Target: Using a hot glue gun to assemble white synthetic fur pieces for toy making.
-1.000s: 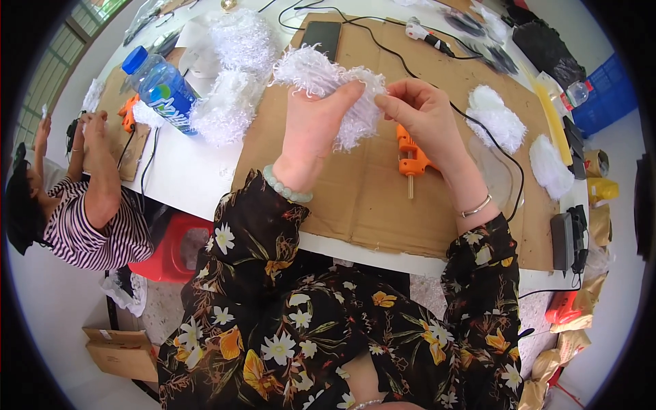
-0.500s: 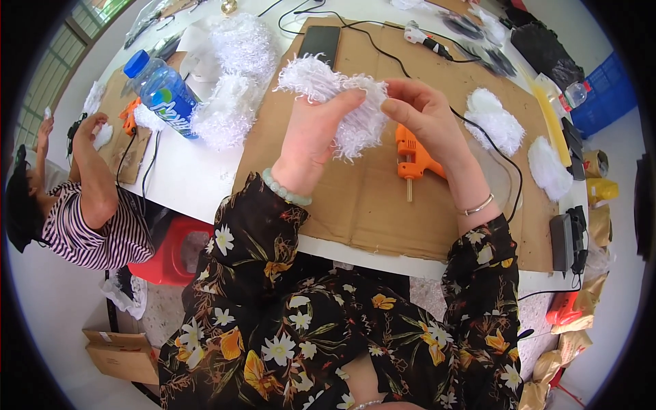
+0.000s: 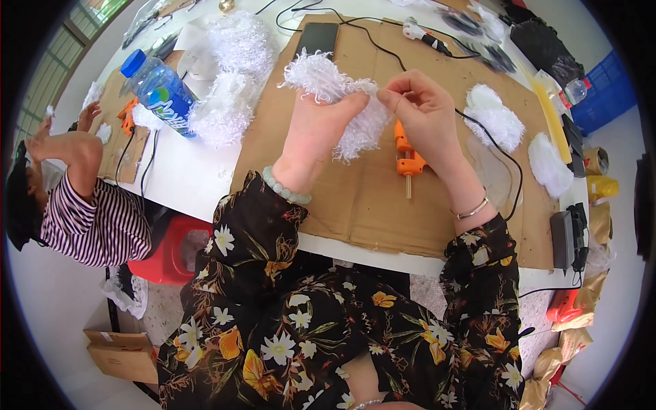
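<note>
A shaggy white fluffy piece (image 3: 365, 128) is held above the cardboard by my left hand (image 3: 311, 133), with the thumb pressed on its front. Close to the piece's right edge, my right hand (image 3: 430, 116) has thumb and forefinger pinched together; whatever lies between the tips is too small to make out. Below that hand an orange hot glue gun (image 3: 408, 162) lies on the cardboard, a glue stick poking out toward me. Part of the gun is hidden by my right hand and wrist.
Brown cardboard (image 3: 328, 205) covers the white table. A phone (image 3: 318, 39), black cables and a white-and-black tool (image 3: 427, 37) lie toward the back. More white fluffy pieces (image 3: 493, 117) sit left and right. A blue-capped bottle (image 3: 158, 92) stands left, near a co-worker in stripes (image 3: 96, 219).
My right hand has shifted slightly left and its fingers have drawn into a tighter pinch beside the fluffy piece. The co-worker's arm has moved. My left hand keeps its hold.
</note>
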The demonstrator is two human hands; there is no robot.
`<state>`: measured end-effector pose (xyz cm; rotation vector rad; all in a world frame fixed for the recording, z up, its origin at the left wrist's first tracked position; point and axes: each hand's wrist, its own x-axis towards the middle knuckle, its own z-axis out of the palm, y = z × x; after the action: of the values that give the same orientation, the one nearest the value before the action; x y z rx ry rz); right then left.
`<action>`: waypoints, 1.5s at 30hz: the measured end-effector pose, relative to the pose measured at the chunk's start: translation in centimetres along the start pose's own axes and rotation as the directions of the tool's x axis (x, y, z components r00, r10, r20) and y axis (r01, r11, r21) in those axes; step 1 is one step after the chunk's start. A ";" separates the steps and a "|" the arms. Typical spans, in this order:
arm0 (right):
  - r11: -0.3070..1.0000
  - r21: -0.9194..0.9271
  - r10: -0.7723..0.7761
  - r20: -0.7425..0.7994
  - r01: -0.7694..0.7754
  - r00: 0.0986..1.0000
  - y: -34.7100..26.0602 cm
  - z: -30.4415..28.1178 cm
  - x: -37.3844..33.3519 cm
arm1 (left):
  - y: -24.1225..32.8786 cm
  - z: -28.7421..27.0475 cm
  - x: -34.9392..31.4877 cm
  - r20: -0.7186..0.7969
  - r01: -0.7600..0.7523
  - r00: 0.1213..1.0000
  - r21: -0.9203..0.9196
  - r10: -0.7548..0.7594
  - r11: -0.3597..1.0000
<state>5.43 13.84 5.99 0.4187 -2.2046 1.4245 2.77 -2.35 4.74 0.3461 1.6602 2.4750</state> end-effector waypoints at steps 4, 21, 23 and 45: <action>0.809 0.430 0.370 0.156 -0.400 0.916 0.0 -0.4 0.0 | -0.2 -0.3 -0.1 0.038 0.086 0.996 -0.082 -0.083 0.993; 0.536 -0.639 -0.616 0.150 0.551 0.773 0.8 0.0 0.2 | -0.5 0.0 0.3 -0.017 0.083 0.996 -0.196 -0.088 0.977; 0.360 -0.734 -0.660 0.236 0.576 0.713 0.5 0.2 0.1 | -0.5 -0.1 0.4 -0.034 0.086 0.995 -0.223 -0.096 0.971; 0.949 0.080 0.282 0.219 -0.305 0.934 -0.6 -1.2 0.1 | -0.3 -0.5 0.0 0.105 0.010 0.995 -0.066 -0.003 0.998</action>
<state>5.96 14.67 6.90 0.2925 -2.4395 1.7382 2.65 -2.71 4.30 0.4531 1.5326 2.4555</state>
